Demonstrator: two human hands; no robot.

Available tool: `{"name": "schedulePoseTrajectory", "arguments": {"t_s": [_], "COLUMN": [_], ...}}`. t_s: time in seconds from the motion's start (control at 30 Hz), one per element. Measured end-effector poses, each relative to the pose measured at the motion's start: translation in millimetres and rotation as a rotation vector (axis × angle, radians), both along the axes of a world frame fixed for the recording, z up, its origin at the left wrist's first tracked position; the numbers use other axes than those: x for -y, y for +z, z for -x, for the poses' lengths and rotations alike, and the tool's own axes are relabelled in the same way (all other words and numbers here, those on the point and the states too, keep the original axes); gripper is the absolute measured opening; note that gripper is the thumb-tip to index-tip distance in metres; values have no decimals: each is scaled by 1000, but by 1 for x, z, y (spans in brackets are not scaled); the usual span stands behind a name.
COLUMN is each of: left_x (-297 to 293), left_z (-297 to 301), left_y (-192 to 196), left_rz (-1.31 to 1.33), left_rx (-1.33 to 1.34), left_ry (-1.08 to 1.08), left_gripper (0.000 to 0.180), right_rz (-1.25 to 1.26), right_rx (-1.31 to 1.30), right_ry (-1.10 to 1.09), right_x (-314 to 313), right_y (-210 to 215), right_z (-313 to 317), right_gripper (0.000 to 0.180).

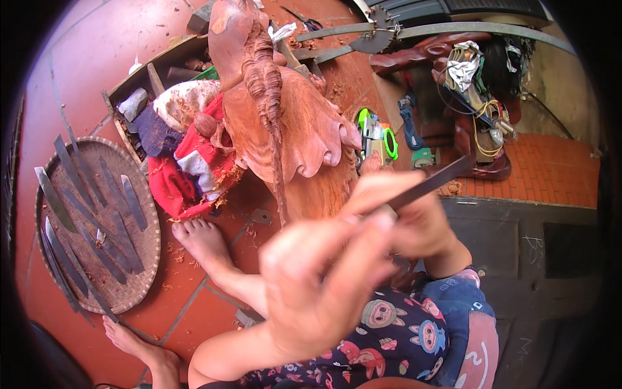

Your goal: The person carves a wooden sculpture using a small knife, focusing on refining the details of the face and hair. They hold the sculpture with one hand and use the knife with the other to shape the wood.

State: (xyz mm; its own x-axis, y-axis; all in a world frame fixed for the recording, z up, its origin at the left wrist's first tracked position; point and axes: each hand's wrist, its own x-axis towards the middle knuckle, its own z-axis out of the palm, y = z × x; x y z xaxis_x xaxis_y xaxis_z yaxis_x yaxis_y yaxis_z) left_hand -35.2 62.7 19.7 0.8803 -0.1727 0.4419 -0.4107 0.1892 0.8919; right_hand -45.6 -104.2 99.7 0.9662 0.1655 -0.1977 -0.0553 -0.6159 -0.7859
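Floor (194,318): red tile, spread across the scene.
Panel (483,233): dark, near right.
Carving (285,123): reddish wood, ruffled edges, far middle.
Crate (155,79): wooden, mixed contents, far left.
Tray (157,220): round, woven, left; bears knives (133,202), dark and flat.
Cloth (170,175): red, between tray and carving, flecked with shavings (178,254) like those on the tiles.
Disc (373,31): toothed, far right of the carving.
Left hand (311,285): near middle, blurred; fingers seemingly closed about the near end of the blade.
Right hand (424,220): right of the left, partly behind the blade; blur hides whether it grips or merely steadies.
Blade (433,185): dark, narrow, raised on the near side of the carving, tip toward far right.
Handling, as judged: hold the near end firmly, keep right fingers off any edge, point the tip away from body and bare legs, move slowly.
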Motion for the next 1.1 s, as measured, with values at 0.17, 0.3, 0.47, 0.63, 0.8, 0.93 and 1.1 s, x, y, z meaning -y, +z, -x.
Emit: {"name": "schedulePoseTrajectory", "arguments": {"t_s": [0.17,0.3,0.47,0.63,0.8,0.93,1.1], "left_x": [10,37,61,66,75,65,74], "left_z": [6,2,-6,-6,-12,-7,-12], "left_y": [4,-1,-6,0,-10,-5,-6], "left_rz": [214,296,348,436,417,443,481], "left_rx": [-107,-131,-100,-106,-82,-123,-179], "left_ry": [-678,-682,-545,-504,-419,-475,-468], "left_gripper": [89,92,93,93,93,91,88], "right_rz": [-126,22,141,242,234,285,208], "right_rx": [-3,103,182,154,139,133,114], "right_ry": [-488,-374,-209,-215,-226,-153,-247], "right_x": [25,35,36,33,42,39,42], "right_y": [20,-1,-16,-5,-19,-15,-10], "right_z": [-34,-50,-58,-54,-68,-60,-71], "right_gripper": [13,18,17,12,10,10,13]}}
